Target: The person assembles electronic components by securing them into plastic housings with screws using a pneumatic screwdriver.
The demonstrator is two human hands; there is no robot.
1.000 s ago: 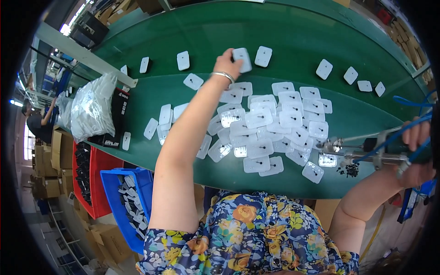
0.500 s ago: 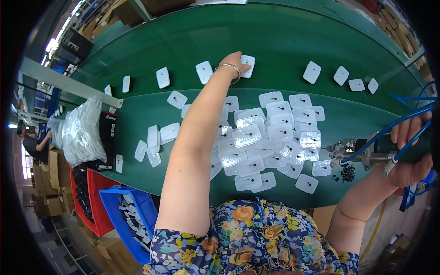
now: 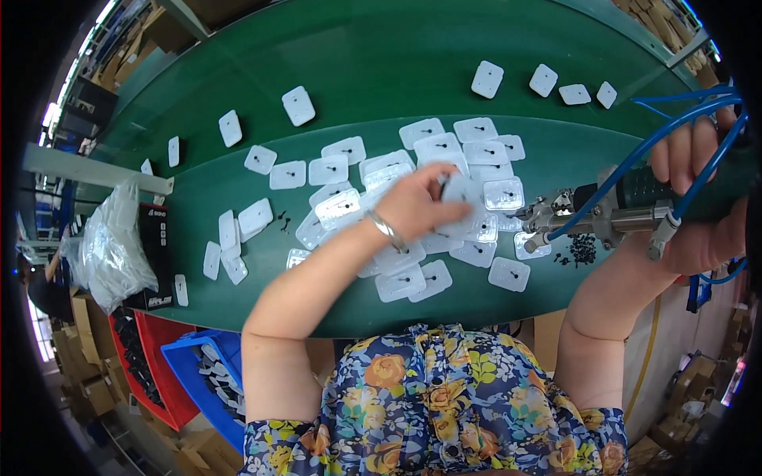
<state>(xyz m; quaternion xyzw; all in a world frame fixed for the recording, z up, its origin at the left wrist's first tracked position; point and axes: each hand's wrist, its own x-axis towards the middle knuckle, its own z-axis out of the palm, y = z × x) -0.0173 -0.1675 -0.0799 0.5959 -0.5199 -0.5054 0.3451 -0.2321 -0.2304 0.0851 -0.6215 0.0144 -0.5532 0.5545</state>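
My left hand (image 3: 423, 205) is closed on a white rectangular housing (image 3: 462, 193) with a dark edge, held over the middle of the pile; motion smears it a little. Beneath it spreads a heap of translucent white rounded covers (image 3: 401, 282), each with a small black piece at its centre. At the right my right hand (image 3: 689, 159) is wrapped round a dark green power screwdriver (image 3: 659, 170) with a metal head and blue hoses. Its tip points left, toward the edge of the heap. Beside the tip lies a pile of tiny black screws (image 3: 582, 250).
Along the far green belt (image 3: 381, 71) stand several white housings (image 3: 298, 105) in a row. A plastic bag (image 3: 119, 246) leans on a black box (image 3: 156, 274) at the left. Below are a red bin (image 3: 178, 397) and a blue bin (image 3: 194, 385) with parts. Another person (image 3: 49, 293) is far left.
My left hand has lifted a white housing from the far belt and brought it back over the heap. My right hand still holds the screwdriver. The whole view has shifted somewhat.
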